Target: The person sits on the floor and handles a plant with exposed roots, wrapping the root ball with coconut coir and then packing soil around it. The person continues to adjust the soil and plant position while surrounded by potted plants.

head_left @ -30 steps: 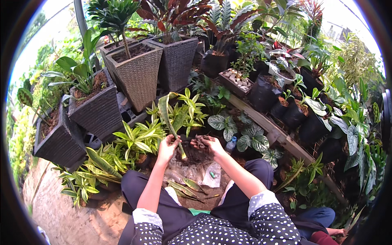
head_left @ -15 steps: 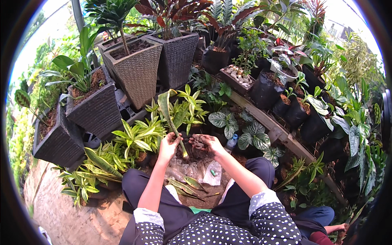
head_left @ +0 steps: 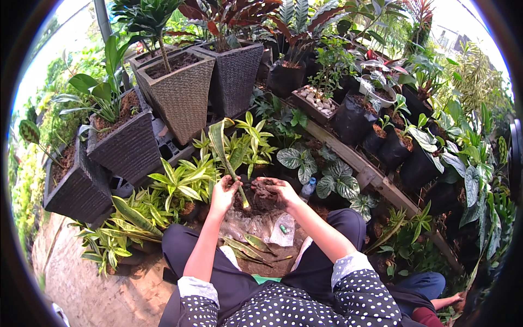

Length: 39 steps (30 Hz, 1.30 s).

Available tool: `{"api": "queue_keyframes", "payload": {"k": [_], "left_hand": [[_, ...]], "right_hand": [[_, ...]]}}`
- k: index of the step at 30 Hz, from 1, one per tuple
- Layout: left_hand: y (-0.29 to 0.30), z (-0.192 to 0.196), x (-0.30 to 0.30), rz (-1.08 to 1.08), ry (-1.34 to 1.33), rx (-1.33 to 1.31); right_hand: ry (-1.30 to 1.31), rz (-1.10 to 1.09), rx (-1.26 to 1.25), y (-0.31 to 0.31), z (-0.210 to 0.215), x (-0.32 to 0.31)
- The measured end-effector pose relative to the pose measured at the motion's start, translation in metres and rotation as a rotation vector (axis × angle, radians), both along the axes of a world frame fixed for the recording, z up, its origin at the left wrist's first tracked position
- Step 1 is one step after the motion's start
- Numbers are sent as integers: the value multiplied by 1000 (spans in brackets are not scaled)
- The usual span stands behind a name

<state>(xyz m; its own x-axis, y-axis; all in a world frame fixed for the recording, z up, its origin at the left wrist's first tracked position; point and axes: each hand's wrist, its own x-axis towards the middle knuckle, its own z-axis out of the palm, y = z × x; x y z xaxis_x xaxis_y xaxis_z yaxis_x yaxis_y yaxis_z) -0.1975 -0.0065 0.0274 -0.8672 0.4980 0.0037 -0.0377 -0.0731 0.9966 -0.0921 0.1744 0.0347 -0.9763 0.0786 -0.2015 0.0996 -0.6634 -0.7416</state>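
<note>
My left hand [head_left: 222, 195] is closed around the lower part of a long, yellow-edged snake plant leaf [head_left: 218, 143]. The leaf stands tilted, its pale cut end [head_left: 246, 205] pointing down below my fingers. Across from it, my right hand [head_left: 280, 191] curls over a clump of dark, moist soil [head_left: 262, 190], some of it stuck to the fingers. Beneath both hands lies more loose soil on a crumpled clear plastic bag [head_left: 239, 222]. Between my legs, cut snake plant leaves [head_left: 246, 250] rest on the ground, beside a clear packet [head_left: 283, 231] with a small green item on it.
Tall, dark textured planters [head_left: 177, 95] stand at the back left. Variegated leafy plants [head_left: 180, 182] crowd my left side. A water bottle [head_left: 308, 188] is right of my right hand. A wooden beam [head_left: 376, 180] edges black potted plants. Another person's hand [head_left: 455, 301] shows at lower right.
My right hand has shifted slightly left and up, its fingers now more over the soil. The left hand and the snake plant leaf have barely moved.
</note>
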Motion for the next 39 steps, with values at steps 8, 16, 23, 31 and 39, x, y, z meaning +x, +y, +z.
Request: {"api": "queue_keyframes", "payload": {"k": [8,16,23,31,39], "left_hand": [[0,0,-1,-2,5,10],[-1,1,1,8,-13,41],[2,4,0,-5,-27,80],[14,16,2,24,-20,105],[22,13,-2,14,-29,144]], "right_hand": [[-123,-131,147,-4,-7,1],[-66,-69,114,-4,-4,-1],[-62,-122,262,-7,-1,1],[-103,-191,-118,8,-12,-17],[81,-256,206,6,-27,-25]]}}
